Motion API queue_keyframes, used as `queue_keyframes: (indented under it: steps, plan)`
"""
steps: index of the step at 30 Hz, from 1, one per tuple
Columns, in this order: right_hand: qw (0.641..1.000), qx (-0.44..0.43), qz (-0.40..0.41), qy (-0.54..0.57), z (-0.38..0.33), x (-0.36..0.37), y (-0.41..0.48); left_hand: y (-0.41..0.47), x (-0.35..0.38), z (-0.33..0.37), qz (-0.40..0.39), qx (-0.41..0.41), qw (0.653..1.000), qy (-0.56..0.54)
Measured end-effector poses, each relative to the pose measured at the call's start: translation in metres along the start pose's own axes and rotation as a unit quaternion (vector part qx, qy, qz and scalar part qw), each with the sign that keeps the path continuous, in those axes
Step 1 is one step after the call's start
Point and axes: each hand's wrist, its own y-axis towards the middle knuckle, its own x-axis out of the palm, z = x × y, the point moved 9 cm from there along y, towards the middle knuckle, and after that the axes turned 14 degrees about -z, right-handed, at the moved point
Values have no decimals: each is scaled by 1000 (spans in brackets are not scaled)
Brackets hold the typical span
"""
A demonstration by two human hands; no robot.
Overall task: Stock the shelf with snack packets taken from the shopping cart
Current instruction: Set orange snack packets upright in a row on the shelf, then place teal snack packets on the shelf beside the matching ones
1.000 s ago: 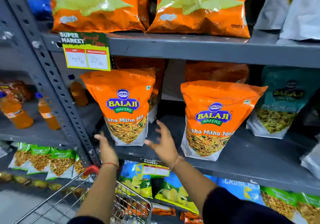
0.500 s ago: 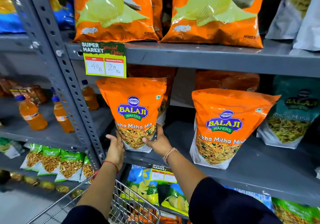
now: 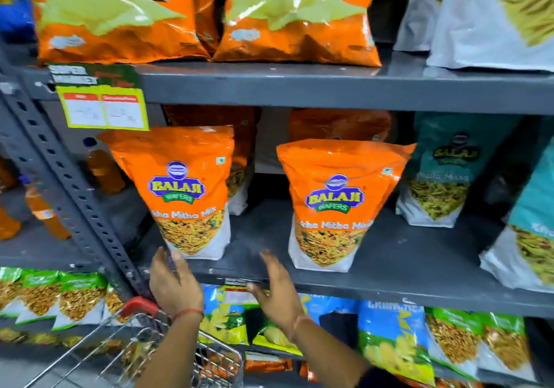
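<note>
- Head view: the left orange packet (image 3: 183,189) stands upright at the front of the middle shelf (image 3: 404,267), close to the slotted upright post (image 3: 75,195) and below the yellow price tag (image 3: 103,108).
- My left hand (image 3: 175,288) is at that packet's lower left corner with its fingers (image 3: 162,260) straight and loose, gripping nothing. Whether the tips touch the foil or stop just short, I cannot tell.
- My right hand (image 3: 277,293) hovers in front of the shelf edge, clear of both packets. Its fingers are spread and empty too.
- A second orange packet (image 3: 335,204) stands to the right, with bare shelf between the two, and a teal packet (image 3: 446,174) sits beyond it.
- I read the step in hand as the release: this packet looks placed and stands on its own.
- The shopping cart (image 3: 215,360) is low in the frame under my forearms (its load is mostly hidden by them, so I can't count what remains).
- The next move, as I judge it, calls for dropping both hands into the cart, taking another packet by its sides, and standing it in the gap without knocking its neighbours.
</note>
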Motion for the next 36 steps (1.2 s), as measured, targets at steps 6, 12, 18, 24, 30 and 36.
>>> queue_keyframes:
  steps: [6, 12, 18, 24, 30, 36]
  plan:
    - [985, -5, 114, -131, 86, -82, -130, -134, 125, 33, -196, 154, 956, 153]
    - [937, 88, 334, -58, 148, -258, -246, -224, 254, 96, -302, 166, 937, 56]
    - [929, 132, 347, 9, 208, -410, -303, -295, 410, 158, -501, 39, 859, -97]
    - [966, 118, 175, 149, 240, -463, -272, -323, 481, 197, -604, 31, 788, -113]
    - [972, 124, 135, 147, 246, -439, -245, -313, 462, 190, -560, 22, 816, -143]
    - [979, 93, 131, 128, 217, -393, -215, -277, 418, 163, -530, -23, 832, -164]
